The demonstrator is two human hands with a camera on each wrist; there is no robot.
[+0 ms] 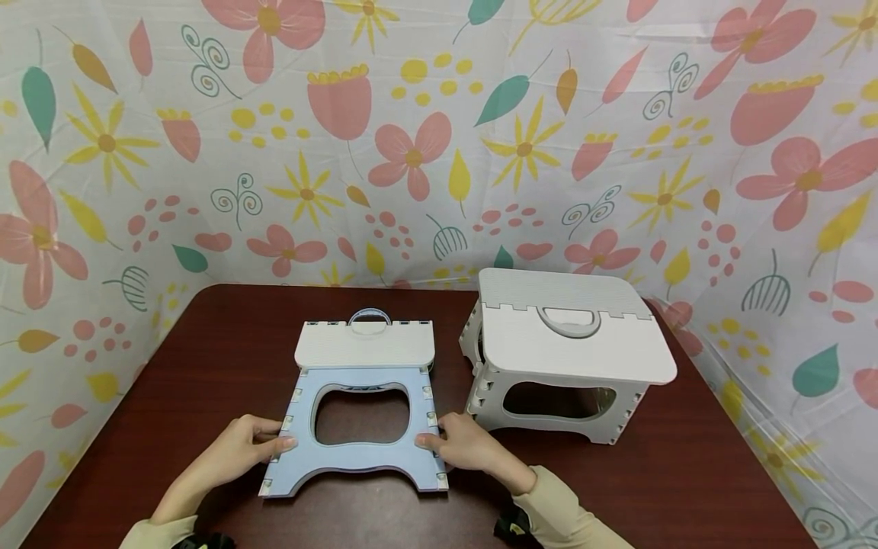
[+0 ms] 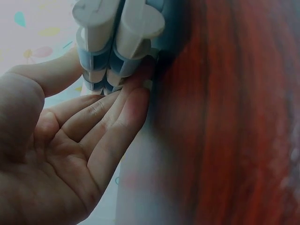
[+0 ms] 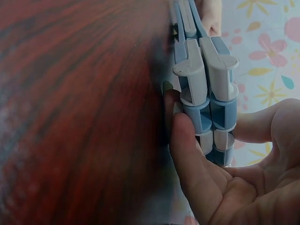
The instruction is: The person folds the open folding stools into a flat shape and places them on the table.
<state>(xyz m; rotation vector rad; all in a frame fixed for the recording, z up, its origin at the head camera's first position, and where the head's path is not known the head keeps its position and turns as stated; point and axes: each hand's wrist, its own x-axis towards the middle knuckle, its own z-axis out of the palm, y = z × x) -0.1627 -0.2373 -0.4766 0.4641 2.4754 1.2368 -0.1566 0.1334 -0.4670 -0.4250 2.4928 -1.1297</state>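
Observation:
A blue and white folding step stool is folded flat above the dark tabletop, its white top panel and carry handle toward the back. My left hand grips its left edge, thumb on the upper face and fingers beneath. At the right edge, my right hand holds it the same way. In the left wrist view, the folded hinge ends of the stool sit between thumb and fingers of the left hand. The right wrist view shows the right hand pinching the stacked hinged edge.
To the right stands a second folding stool, white and grey, unfolded on its legs, close to my right hand. The brown wooden table has a rounded back corner. A flower-print curtain hangs behind and at both sides.

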